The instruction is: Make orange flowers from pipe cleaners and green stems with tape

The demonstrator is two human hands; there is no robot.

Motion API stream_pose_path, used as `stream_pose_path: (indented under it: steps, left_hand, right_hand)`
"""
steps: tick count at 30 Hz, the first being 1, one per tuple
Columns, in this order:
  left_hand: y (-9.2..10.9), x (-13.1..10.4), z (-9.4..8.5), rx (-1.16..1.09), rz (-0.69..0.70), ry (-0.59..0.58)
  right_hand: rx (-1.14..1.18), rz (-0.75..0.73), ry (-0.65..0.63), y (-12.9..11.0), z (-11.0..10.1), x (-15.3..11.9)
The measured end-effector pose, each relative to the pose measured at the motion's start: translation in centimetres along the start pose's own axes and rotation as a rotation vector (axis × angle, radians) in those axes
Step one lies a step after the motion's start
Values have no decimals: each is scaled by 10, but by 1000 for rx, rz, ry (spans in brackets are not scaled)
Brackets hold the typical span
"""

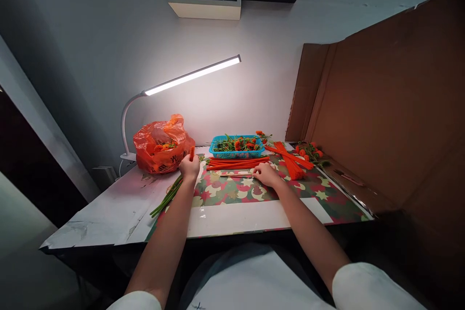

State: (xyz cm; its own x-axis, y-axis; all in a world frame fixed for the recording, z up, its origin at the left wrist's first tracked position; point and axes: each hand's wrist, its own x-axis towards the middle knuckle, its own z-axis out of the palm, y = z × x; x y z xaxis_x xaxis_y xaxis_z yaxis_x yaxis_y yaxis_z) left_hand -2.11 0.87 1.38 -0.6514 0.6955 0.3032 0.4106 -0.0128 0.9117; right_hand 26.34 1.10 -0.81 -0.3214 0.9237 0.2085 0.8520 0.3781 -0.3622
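My left hand point(189, 167) is closed around a small fuzzy orange piece point(192, 153), whose end sticks up above the fist. Close by that wrist, a bundle of long green stems point(169, 199) lies slanted on the table. My right hand point(266, 175) has its fingers closed at the right end of a thin pale stick point(236, 175), low over the patterned mat. Just behind the stick is a row of long orange fuzzy stems point(238, 163). Further right, orange bundles point(291, 161) lie crossed over each other. My fingertips are partly hidden.
A blue basket point(238, 156) of orange flowers and greenery stands at the back. To its left are an orange plastic bag point(160, 152) and a lit lamp point(192, 76). More orange flowers point(308, 151) lie right, beside a tall cardboard wall point(381, 101). A patterned mat point(232, 190) covers the table.
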Motion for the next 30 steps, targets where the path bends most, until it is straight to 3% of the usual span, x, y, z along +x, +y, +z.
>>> stream_pose_path:
  steps: [3,6,11,17,25,30]
  left_hand:
    - [-5,2,-12,473,95,-47]
    - [-11,7,-19,649,8,-112]
    - [-19,16,-19,685,-119,-150]
    - [-15,15,-24,717,-80,-126]
    - [0,5,-28,751,56,-11]
    - [7,-9,-21,667,301,50]
  right_hand:
    - [7,27,4,-2,1,-1]
    - [23,32,0,-3,2,0]
    - [40,17,-16,-5,2,0]
    - [41,14,-31,-4,4,0]
    - [89,-12,55,-5,8,1]
    - [215,-79,164,-4,13,5]
